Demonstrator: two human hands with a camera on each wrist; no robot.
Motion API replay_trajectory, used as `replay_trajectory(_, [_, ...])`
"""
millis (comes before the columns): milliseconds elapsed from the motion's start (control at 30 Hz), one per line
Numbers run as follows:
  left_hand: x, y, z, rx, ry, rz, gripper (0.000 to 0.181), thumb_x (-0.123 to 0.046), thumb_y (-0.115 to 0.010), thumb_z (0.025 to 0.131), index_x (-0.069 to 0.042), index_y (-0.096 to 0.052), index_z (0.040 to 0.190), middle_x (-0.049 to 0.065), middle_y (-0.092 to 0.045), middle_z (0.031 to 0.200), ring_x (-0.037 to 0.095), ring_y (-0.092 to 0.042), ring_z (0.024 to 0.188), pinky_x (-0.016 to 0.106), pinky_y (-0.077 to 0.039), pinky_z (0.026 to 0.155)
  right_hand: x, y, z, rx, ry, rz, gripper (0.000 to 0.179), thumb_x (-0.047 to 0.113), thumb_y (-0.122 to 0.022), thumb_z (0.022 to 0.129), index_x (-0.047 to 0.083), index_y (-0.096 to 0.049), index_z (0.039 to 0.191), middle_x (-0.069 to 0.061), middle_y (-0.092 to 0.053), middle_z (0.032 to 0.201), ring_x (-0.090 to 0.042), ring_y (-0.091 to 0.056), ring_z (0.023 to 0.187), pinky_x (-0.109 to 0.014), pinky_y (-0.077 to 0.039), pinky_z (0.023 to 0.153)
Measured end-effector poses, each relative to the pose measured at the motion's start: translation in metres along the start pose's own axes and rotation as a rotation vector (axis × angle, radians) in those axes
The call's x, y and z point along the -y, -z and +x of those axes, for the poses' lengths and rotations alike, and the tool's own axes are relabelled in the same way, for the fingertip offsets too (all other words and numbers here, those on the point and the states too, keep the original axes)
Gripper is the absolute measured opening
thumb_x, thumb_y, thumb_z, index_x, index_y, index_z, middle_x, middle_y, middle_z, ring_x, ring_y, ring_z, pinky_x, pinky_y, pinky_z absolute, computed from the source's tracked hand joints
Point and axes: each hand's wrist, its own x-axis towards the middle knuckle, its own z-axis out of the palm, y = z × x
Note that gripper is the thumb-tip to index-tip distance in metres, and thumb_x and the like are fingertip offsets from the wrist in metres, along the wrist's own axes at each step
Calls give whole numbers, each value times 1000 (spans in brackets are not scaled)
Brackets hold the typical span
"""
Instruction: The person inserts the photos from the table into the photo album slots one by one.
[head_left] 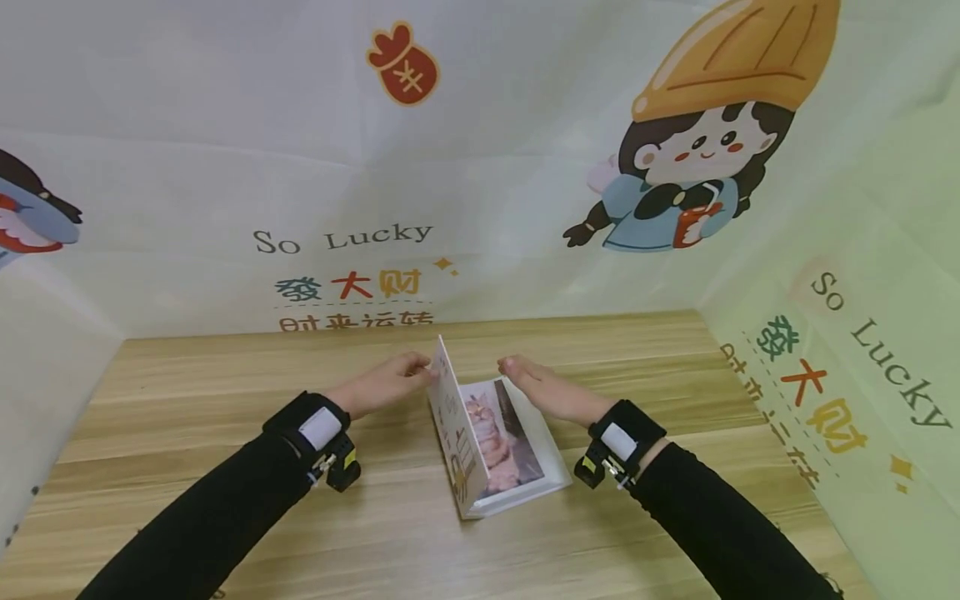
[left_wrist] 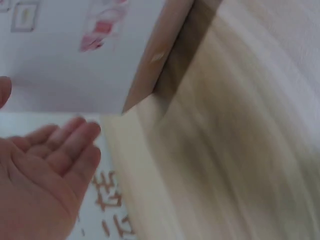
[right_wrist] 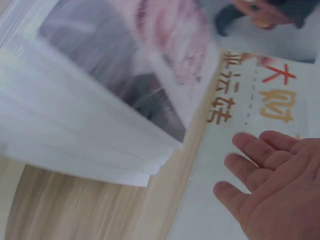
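Observation:
A white photo album (head_left: 453,442) lies on the table with its cover standing nearly upright; a cat photo (head_left: 498,442) shows on the page inside. My left hand (head_left: 386,383) is at the far end of the cover. In the left wrist view its thumb (left_wrist: 4,91) touches the cover's printed outer face (left_wrist: 75,70), while the other fingers extend loosely past the edge. On the other side, my right hand (head_left: 555,392) is held with fingers extended near the album's far right corner. The right wrist view shows that hand apart from the page stack (right_wrist: 75,115), holding nothing.
The album stands on a wood-grain table (head_left: 225,358). A white printed cloth (head_left: 525,275) with cartoon figures and lettering rises behind it and along both sides. Each wrist wears a black strap with a small camera, the left one (head_left: 343,467) and the right one (head_left: 591,467).

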Motion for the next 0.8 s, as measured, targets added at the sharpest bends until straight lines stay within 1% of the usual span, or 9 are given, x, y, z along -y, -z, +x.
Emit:
replay_trajectory(67, [2, -9, 3, -6, 35, 51, 52, -29, -45, 95, 11, -39, 128, 26, -50, 121, 35, -47, 113, 45, -38, 95, 1, 4, -1, -9, 2, 55, 65, 44, -10, 99, -4, -20, 142, -23, -29, 143, -34, -25, 132, -47, -20, 106])
replay_trajectory(133, [6, -17, 5, 1, 56, 98, 50, -26, -47, 94, 11, -40, 126, 24, -53, 114, 33, -52, 104, 43, -43, 88, 0, 6, -1, -22, -8, 86, 64, 44, -10, 99, -3, -21, 142, -22, -29, 143, -34, -26, 132, -47, -22, 106])
replay_trajectory(233, [11, -27, 4, 11, 55, 133, 40, -21, -49, 93, 9, -46, 119, 19, -55, 104, 27, -54, 89, 39, -45, 79, -4, 7, -3, -49, -87, 86, 66, 46, -17, 98, -2, -19, 143, -21, -25, 145, -34, -24, 132, -46, -21, 106])
replay_trajectory(333, [14, -34, 1, 30, 51, 111, 43, -17, -48, 92, 12, -41, 123, 26, -53, 110, 33, -54, 98, 42, -44, 85, -11, 3, -5, -71, -201, 44, 67, 45, -28, 98, -5, -20, 142, -24, -27, 143, -35, -27, 131, -47, -24, 105])
replay_trajectory(433, [15, -40, -2, 50, 30, 115, 49, -14, -45, 92, 18, -33, 128, 35, -44, 124, 42, -42, 118, 47, -34, 98, -22, -3, -6, -56, -291, -12, 62, 41, -38, 96, -5, -31, 137, -23, -43, 131, -34, -40, 122, -46, -32, 100])
replay_trajectory(500, [15, -45, -3, 62, -8, 111, 51, -10, -43, 91, 21, -29, 130, 37, -39, 128, 43, -36, 122, 48, -30, 101, -29, -9, -6, -26, -290, -22, 54, 34, -44, 96, -5, -37, 132, -21, -52, 118, -32, -49, 111, -45, -38, 95])
replay_trajectory(633, [11, -51, -2, 63, -81, 101, 48, -4, -42, 89, 18, -32, 131, 33, -40, 130, 41, -36, 123, 47, -29, 102, -33, -18, -10, 23, -293, -83, 48, 30, -52, 93, -6, -42, 124, -19, -54, 107, -26, -52, 98, -40, -44, 83])
replay_trajectory(767, [10, -53, -1, 62, -76, 73, 46, -2, -41, 88, 15, -35, 131, 29, -45, 128, 38, -39, 121, 46, -30, 101, -28, -26, -14, 37, -299, -97, 44, 29, -57, 90, -8, -46, 111, -15, -51, 90, -22, -49, 78, -32, -40, 61])
replay_trajectory(800, [10, -53, -1, 59, -71, 71, 45, -2, -40, 89, 15, -37, 130, 28, -46, 126, 37, -40, 121, 46, -31, 101, -27, -28, -14, 37, -296, -90, 46, 29, -57, 89, -9, -45, 113, -14, -50, 90, -21, -48, 80, -31, -40, 61])
